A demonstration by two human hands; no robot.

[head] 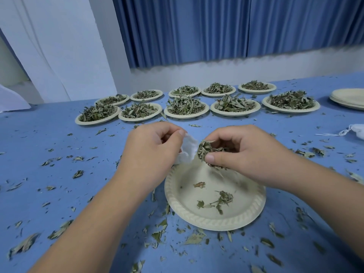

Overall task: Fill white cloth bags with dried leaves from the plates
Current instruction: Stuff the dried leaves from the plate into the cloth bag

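My left hand (153, 148) grips a small white cloth bag (188, 149), holding its mouth toward the right. My right hand (248, 152) pinches a clump of dried leaves (206, 152) right at the bag's mouth. Both hands hover over the far rim of a cream paper plate (214, 219) that holds only a few leaf scraps (220, 200). Most of the bag is hidden behind my left hand.
Several plates heaped with dried leaves (186, 106) stand in two rows at the back of the blue table (39, 146). A stack of bare plates (349, 98) sits at the far right, with another white bag and its string (354, 131) nearby. Leaf bits lie scattered everywhere.
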